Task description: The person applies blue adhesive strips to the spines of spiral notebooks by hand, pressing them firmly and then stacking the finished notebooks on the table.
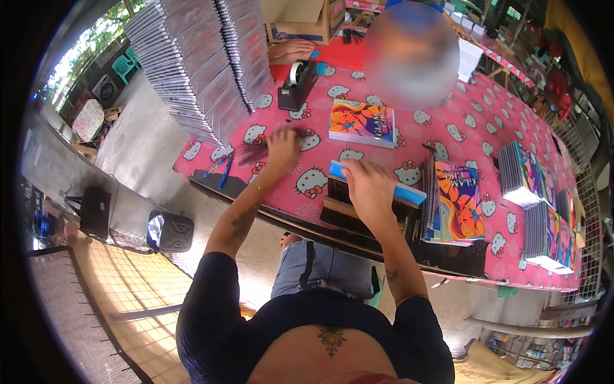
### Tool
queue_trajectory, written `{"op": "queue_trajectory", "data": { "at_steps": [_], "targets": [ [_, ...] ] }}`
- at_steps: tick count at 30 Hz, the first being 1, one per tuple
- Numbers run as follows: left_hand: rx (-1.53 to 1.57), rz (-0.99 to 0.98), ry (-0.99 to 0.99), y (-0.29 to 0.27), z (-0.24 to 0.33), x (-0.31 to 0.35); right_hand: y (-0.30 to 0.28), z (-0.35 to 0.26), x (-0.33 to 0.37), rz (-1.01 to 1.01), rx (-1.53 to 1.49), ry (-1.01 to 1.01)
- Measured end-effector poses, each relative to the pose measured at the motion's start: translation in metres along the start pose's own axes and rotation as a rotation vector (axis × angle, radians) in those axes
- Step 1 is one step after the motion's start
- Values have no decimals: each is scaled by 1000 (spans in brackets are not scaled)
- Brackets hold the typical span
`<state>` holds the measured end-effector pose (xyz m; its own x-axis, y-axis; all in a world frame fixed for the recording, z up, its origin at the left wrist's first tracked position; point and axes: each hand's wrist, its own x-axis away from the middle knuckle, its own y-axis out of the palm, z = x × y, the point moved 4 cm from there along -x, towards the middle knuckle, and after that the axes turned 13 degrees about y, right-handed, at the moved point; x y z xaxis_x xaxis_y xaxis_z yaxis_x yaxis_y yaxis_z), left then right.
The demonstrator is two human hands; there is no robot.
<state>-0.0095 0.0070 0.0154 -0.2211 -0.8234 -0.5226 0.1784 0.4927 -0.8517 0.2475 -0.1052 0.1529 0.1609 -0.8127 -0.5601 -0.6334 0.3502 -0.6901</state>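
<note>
My right hand (pixel 371 192) is closed over the top of a blue-edged bar (pixel 410 194), fingers bent round its far side. The bar runs along a dark wooden block (pixel 339 189) at the table's near edge. My left hand (pixel 284 150) is low over the pink patterned tablecloth (pixel 310 182), beside a bunch of thin dark strands (pixel 254 152). Its fingers are blurred, so any grip on the strands is unclear. Right of the bar stands a row of colourful notebooks (pixel 457 205). Farther off lies a short pile of similar notebooks (pixel 361 123).
Tall stacks of spiral-bound books (pixel 192 70) rise at the left, with pens (pixel 226 170) in front. A black tape dispenser (pixel 296 91) and a cardboard box (pixel 300 29) are farther back, near a co-worker's hand (pixel 294 49). More notebook stacks (pixel 549 240) stand at the right.
</note>
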Motion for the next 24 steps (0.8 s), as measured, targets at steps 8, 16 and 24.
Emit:
{"op": "queue_trajectory", "data": {
  "at_steps": [8,16,24],
  "targets": [
    [204,76,10,-12,15,-22,2,2,3,4,12,-17],
    [432,407,10,-59,-6,-65,1,4,2,25,5,-37],
    [311,171,123,-99,40,-39,1,4,1,-8,-7,-23]
  ]
}}
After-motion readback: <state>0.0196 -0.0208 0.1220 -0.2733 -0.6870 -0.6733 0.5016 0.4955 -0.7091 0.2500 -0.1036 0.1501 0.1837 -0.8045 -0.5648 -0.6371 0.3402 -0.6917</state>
